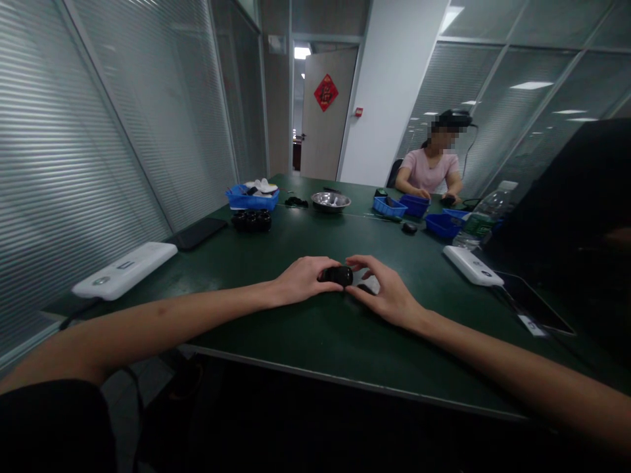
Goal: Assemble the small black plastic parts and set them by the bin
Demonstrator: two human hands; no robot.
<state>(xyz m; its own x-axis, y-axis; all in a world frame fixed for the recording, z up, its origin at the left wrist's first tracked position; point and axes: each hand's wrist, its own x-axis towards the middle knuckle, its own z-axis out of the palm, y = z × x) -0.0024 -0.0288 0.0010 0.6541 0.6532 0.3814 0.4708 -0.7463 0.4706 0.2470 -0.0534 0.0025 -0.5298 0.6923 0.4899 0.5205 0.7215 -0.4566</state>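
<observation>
A small glossy black rounded object [339, 276], shaped like a computer mouse, is held low over the green table [276, 328]. My left hand [302, 279] grips it from the left, thumb below and fingers above. On the other side, my right hand [392, 292] curves around the object's right end with thumb and fingers apart; whether the fingertips touch it I cannot tell. Below the right palm, partly hidden by the fingers, is a small dark and light grey piece [369, 286] I cannot make out.
Several black rounded pieces [251, 221] stand by a blue basket [252, 200] at the back left. Farther back are a metal bowl [330, 202] and blue bins [440, 225]. White power banks [125, 269] and a bottle [486, 213] flank the space. A co-worker [431, 171] sits opposite.
</observation>
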